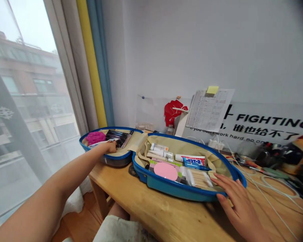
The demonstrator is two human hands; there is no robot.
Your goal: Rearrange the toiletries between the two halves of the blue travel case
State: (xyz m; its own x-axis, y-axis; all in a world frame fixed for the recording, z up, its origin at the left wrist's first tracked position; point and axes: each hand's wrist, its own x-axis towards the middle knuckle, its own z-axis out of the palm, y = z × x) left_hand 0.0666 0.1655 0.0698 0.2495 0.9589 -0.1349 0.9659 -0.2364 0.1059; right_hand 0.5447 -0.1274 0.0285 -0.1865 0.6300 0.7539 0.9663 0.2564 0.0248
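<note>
Left arm (47, 198) over suitcase rim (123, 156), tabletop strip (143, 196) alongside

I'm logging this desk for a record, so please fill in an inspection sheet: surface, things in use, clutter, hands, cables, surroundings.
Surface: wooden table.
Things in use: blue case, open, holding a magenta puff, dark packet, pink oval item and cotton swabs.
Clutter: orange bottle among blurred items, right.
Hands: left hand at the dark packet, grip unclear; right hand at the case's rim, fingers spread.
Cables: white cables on the table, right of the case.
Surroundings: window, curtains, papers.
</note>
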